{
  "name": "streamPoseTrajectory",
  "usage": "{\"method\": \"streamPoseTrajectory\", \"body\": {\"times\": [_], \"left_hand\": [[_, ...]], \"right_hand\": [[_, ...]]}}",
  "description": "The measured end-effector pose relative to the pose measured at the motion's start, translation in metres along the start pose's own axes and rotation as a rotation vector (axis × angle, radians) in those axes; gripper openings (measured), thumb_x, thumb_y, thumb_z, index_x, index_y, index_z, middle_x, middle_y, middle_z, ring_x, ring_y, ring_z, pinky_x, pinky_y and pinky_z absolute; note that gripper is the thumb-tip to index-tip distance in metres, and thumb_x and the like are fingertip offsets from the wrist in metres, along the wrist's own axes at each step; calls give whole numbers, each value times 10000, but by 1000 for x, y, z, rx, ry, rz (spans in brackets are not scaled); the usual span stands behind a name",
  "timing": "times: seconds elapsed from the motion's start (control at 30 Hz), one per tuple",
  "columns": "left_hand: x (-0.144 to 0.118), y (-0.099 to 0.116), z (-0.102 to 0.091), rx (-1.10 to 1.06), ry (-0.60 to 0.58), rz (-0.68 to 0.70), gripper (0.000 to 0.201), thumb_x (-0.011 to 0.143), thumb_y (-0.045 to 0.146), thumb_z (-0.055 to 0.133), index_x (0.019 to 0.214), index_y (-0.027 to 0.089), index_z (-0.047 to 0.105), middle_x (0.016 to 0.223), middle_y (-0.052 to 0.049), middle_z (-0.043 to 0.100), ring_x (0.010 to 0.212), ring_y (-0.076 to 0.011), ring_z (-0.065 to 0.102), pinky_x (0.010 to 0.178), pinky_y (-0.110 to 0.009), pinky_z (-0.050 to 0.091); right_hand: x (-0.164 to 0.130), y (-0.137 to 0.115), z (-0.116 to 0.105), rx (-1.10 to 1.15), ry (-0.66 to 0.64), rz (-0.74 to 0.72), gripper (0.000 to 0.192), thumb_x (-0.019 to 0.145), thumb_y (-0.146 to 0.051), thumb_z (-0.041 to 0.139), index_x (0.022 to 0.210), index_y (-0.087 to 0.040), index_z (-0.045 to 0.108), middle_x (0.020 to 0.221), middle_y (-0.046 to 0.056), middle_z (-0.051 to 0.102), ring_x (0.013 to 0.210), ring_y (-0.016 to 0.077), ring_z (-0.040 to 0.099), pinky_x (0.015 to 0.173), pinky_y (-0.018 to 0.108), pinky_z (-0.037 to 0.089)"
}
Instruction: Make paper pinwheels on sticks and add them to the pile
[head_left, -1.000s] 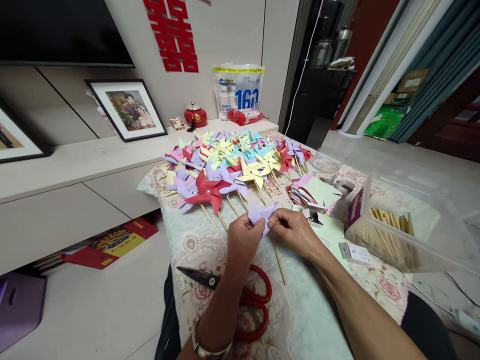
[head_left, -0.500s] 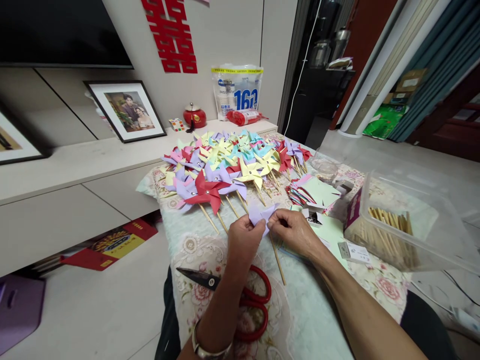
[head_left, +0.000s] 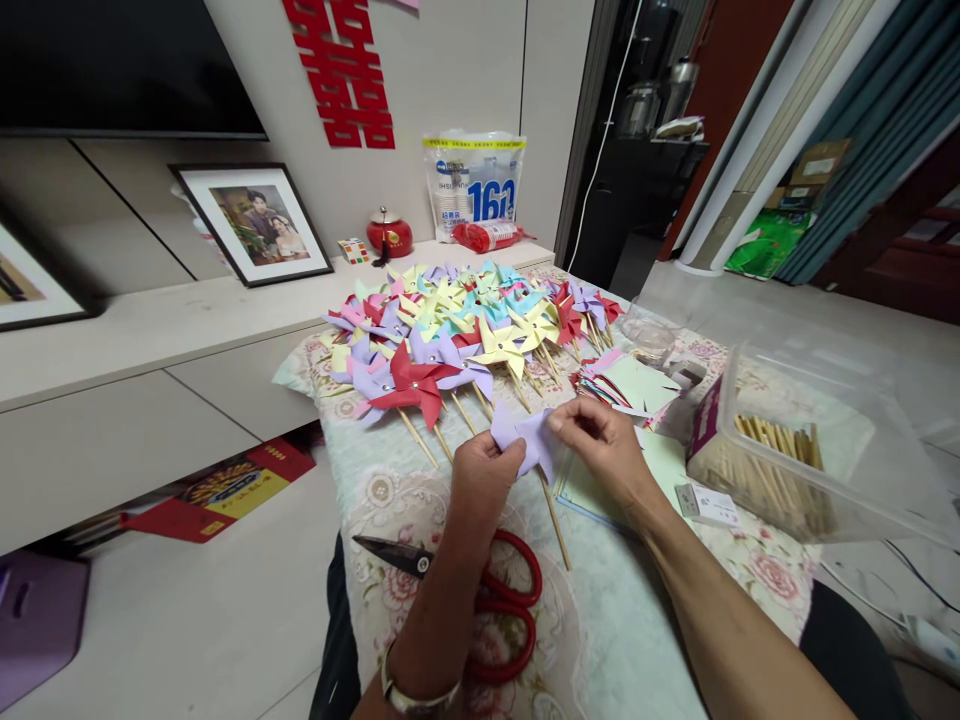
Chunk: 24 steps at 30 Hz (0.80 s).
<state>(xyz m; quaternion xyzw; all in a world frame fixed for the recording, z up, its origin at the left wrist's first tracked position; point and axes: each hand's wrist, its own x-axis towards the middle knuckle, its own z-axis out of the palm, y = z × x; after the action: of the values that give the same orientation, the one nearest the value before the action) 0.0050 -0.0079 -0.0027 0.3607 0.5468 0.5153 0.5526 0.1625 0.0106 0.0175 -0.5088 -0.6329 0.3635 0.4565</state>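
Observation:
A light purple paper pinwheel is pinched at its left side by my left hand, the thumb lying near its middle. At its right edge my right hand is closed, thumb and forefinger pinching the paper's upper right tip. Below the paper, a wooden stick lies on the cloth; whether it is joined to the pinwheel I cannot tell. Large red-handled scissors rest under my left forearm. Just beyond my hands lie many finished pinwheels on sticks, in red, purple, yellow and blue.
At the right stand a clear plastic box of wooden sticks and a small white box. A stack of cut paper and pale green sheets lie between. Behind is a low cabinet with a framed photo.
My right hand has shifted slightly up and right, from the pinwheel's middle to its edge. The pinwheel's face shows more openly now. My left hand has barely moved.

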Motion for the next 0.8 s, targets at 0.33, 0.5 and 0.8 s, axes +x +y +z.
{"method": "streamPoseTrajectory", "body": {"times": [0.33, 0.5, 0.8], "left_hand": [[2, 24, -21, 183, -335, -46, 189, 622, 303, 739, 702, 133, 756, 637, -18, 685, 542, -137, 548, 521, -230, 389], [9, 32, -24, 391, -424, -13, 114, 621, 261, 695, 560, 167, 675, 514, 17, 566, 460, -104, 418, 452, -214, 249], [15, 37, -21, 487, -449, 10, 64, 583, 220, 649, 559, 167, 676, 510, 16, 546, 454, -111, 405, 449, -230, 232]], "right_hand": [[0, -4, -8, 257, -330, 90, 666, 782, -331, 745, 1393, -160, 539, 950, 48, 691, 850, 185, 636, 778, 325, 481], [-2, -8, -5, 283, -437, 148, 727, 726, -288, 762, 1397, -145, 519, 807, -14, 623, 718, 152, 583, 668, 283, 426], [-3, -2, 0, 186, -433, 115, 623, 688, -175, 662, 1303, -161, 560, 700, -69, 509, 641, 127, 486, 594, 250, 355]]}}
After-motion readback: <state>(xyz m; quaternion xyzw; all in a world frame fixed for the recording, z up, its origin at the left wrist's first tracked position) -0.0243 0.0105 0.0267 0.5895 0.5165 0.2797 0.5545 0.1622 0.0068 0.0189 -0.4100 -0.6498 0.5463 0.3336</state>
